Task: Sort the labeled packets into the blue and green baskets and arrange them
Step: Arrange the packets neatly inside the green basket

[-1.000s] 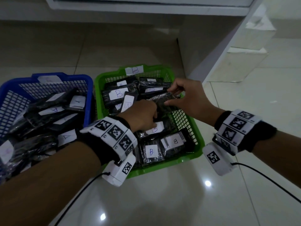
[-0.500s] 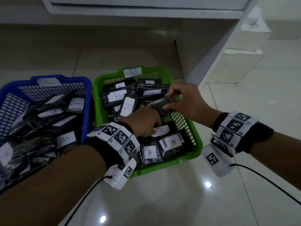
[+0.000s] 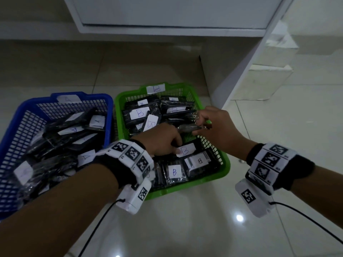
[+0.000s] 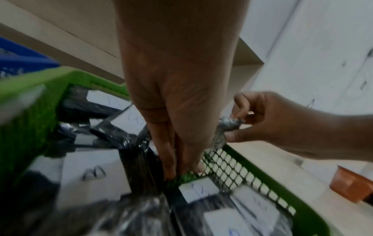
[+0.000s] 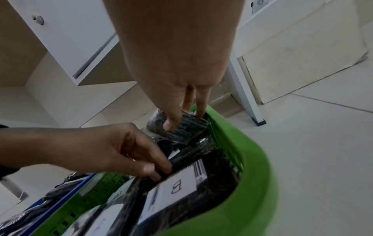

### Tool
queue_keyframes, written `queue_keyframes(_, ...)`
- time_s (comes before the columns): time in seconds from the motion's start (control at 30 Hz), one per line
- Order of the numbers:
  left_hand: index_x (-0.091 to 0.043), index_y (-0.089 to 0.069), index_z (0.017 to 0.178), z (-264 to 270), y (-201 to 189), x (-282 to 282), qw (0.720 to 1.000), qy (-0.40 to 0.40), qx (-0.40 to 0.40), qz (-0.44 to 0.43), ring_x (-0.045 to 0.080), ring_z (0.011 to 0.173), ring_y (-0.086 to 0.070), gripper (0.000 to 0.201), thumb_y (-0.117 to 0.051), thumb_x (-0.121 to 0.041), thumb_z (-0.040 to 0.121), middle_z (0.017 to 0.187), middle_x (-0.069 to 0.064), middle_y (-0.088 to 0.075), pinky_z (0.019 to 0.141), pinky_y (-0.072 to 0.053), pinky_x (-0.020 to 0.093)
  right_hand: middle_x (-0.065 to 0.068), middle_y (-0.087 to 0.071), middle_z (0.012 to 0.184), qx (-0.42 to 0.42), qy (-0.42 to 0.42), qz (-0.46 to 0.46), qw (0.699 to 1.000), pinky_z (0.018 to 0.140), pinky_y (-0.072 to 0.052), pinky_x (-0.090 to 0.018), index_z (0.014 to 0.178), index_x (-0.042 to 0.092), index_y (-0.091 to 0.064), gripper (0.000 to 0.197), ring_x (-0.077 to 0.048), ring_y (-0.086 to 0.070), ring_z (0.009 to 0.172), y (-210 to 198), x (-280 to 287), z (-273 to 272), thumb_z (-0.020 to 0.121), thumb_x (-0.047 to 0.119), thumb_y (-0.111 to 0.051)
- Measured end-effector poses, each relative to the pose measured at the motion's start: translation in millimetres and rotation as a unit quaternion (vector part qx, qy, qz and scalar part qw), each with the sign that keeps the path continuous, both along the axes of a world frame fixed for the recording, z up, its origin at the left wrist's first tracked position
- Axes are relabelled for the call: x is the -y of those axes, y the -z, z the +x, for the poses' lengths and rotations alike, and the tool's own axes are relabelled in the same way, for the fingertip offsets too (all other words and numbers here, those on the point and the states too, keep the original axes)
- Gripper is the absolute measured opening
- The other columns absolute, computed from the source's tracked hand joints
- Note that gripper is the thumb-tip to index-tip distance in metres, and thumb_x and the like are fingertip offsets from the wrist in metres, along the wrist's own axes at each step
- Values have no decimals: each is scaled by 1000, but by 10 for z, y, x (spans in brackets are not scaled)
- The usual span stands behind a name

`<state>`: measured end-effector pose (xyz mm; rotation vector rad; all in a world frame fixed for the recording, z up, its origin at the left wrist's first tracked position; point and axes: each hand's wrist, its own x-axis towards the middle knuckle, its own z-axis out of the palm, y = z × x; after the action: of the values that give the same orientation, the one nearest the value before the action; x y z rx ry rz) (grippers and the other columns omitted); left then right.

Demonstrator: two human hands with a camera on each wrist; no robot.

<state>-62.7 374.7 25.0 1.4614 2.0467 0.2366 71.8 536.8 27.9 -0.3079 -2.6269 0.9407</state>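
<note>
The green basket, tagged B, holds several black wrapped packets with white B labels. The blue basket beside it on the left holds several A packets. My right hand pinches a dark wrapped packet by its end, above the green basket's right side. My left hand reaches down into the green basket. Its straight fingers are pushed in beside an upright black packet, next to a B-labelled packet.
Both baskets stand on a glossy tiled floor. A white cabinet hangs over the floor behind them, and its side panel comes down just right of the green basket. An orange pot sits off to the right.
The head view has shifted, so the baskets sit slightly lower in frame. Both hands keep their places over the green basket, and the right still pinches the dark packet.
</note>
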Motion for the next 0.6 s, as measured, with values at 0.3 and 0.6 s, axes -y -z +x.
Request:
queue_keyframes(0.3, -12, -59, 125, -165, -553, 326, 874, -321, 365, 4, 25, 76, -76, 34, -42, -35, 106, 92, 10, -77, 64, -62, 32, -6, -54, 79, -63, -38, 40, 997, 60, -43, -30, 63, 8, -54, 32, -20, -53, 71, -235, 409, 206, 62, -14, -77)
queue_keyframes(0.6, -15, -58, 133, -198, -739, 589, 901, -235, 364, -28, 16, 97, -73, 49, -74, -28, 89, 95, -1, -76, 93, -56, 31, 1, -55, 80, -50, -42, 93, 994, 62, -40, -23, 69, 11, -59, 28, -14, -52, 73, -504, 788, 263, 63, -7, -80)
